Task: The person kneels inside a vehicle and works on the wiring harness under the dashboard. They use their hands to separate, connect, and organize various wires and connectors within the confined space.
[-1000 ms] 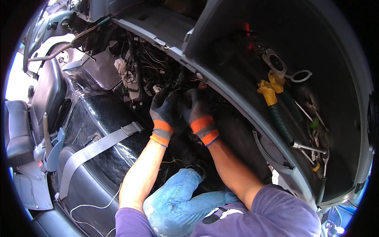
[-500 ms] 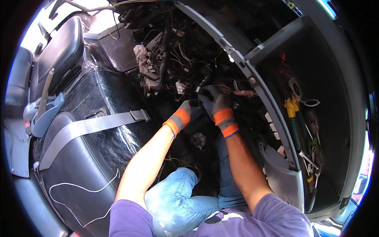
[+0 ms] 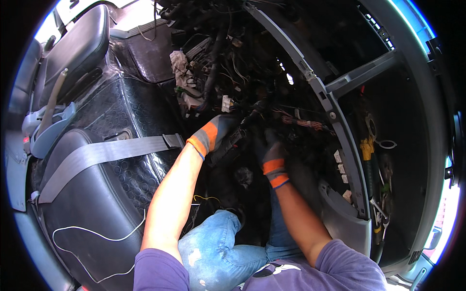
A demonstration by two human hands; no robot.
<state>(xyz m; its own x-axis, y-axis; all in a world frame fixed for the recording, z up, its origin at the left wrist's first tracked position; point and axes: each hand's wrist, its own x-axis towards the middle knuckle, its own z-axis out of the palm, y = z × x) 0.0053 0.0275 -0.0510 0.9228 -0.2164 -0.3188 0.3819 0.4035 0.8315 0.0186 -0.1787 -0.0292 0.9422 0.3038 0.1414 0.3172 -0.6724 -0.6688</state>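
Note:
My left hand (image 3: pixel 216 133), in a grey and orange glove, is curled at a dark taped wiring harness (image 3: pixel 247 119) under the open dashboard; what its fingers hold is lost in shadow. Lower right of the harness, my right hand (image 3: pixel 269 150), gloved alike, reaches into darkness with its fingers indistinct. A white connector (image 3: pixel 226 103) hangs just above my left hand, beside tangled wires (image 3: pixel 233 68) and crumpled pale material (image 3: pixel 179 68). A bundle of reddish wires (image 3: pixel 301 122) runs to the dash frame (image 3: pixel 330 104) above my right hand.
A black seat (image 3: pixel 92 203) with a grey belt (image 3: pixel 121 148) and white cord (image 3: pixel 92 227) lies left, near a lever (image 3: pixel 56 97) and another seat (image 3: pixel 77 48). A dark bin (image 3: pixel 407 169) holding tools (image 3: pixel 383 208) is right. My jeans-clad knee (image 3: pixel 213 233) is below.
My hands have moved apart: the left one shifted a little up and left, the right one down into shadow. The view has turned, and more dark harness shows between them.

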